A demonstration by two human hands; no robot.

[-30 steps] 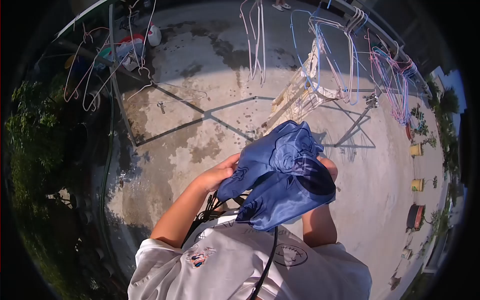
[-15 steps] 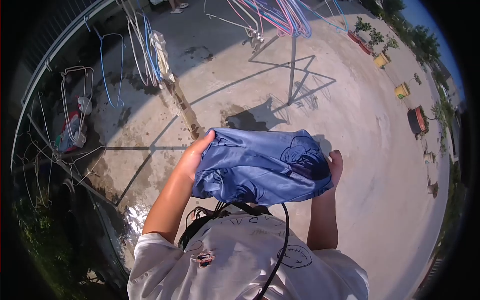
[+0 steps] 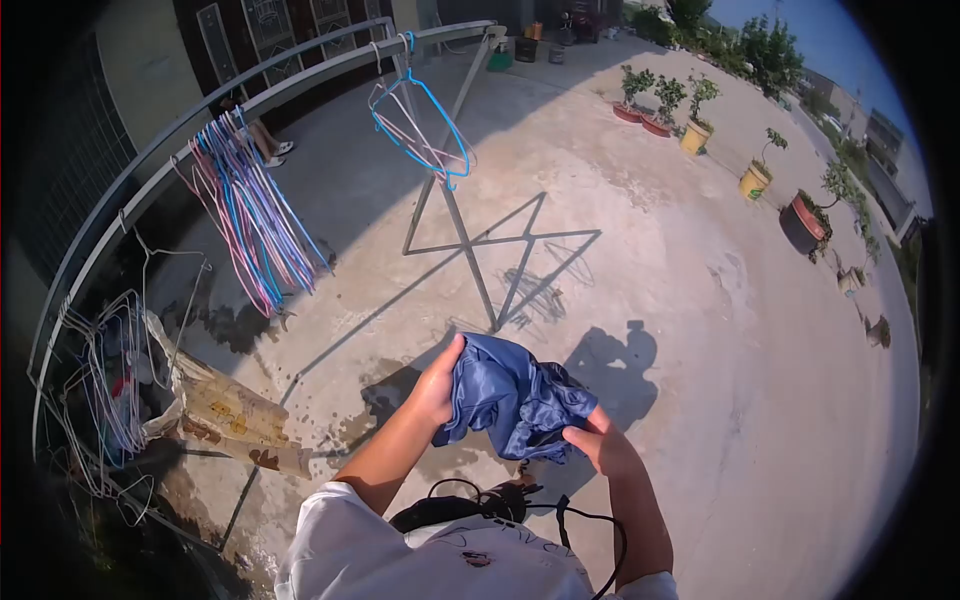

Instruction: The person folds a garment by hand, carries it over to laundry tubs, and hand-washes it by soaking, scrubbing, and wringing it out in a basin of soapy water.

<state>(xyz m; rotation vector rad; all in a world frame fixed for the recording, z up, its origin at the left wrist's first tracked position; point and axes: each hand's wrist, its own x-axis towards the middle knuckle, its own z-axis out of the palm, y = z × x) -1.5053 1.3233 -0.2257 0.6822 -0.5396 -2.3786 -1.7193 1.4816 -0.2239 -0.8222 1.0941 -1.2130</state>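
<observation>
A shiny blue satin garment (image 3: 508,392) with dark markings hangs bunched between my two hands, in front of my white shirt. At its left edge, my left hand (image 3: 435,388) is closed, with the thumb up along the fabric. Lower down on the right side, my right hand (image 3: 602,444) pinches a gathered corner between thumb and fingers. Folds hide the garment's full shape, and the fingers behind the cloth are out of sight.
A metal drying rack (image 3: 330,75) curves along the left, carrying a dense row of hangers (image 3: 250,215) and a blue hanger (image 3: 425,110). A patterned beige cloth (image 3: 225,405) hangs at lower left. Potted plants (image 3: 696,135) line the right. A seated person's legs (image 3: 268,145) show behind the rack.
The garment has gone from spread wide to bunched smaller and lower. My hands have come closer together, the right one now pinching a corner. The view has turned, showing more of the rack.
</observation>
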